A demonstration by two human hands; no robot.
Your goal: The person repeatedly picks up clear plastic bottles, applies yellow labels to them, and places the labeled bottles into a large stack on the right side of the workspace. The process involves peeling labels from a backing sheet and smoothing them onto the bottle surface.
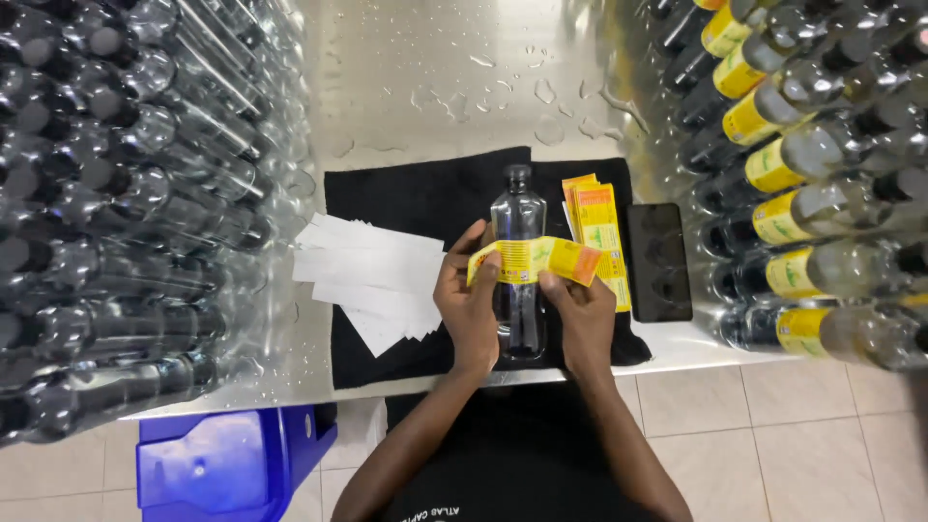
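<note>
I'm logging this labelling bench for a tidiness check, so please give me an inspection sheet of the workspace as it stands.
Surface: steel table, wet with droplets; black cloth spread at its near edge.
Job's things: clear bottle lying on the cloth, yellow label held across it; spare yellow labels beside it.
Clutter: white backing strips piled left; dark phone right.
Grippers: left hand and right hand both pinch the label against the bottle.
Cables: nothing seen.
Surroundings: unlabelled bottles stacked left, labelled bottles right, blue crate on tiled floor.
</note>
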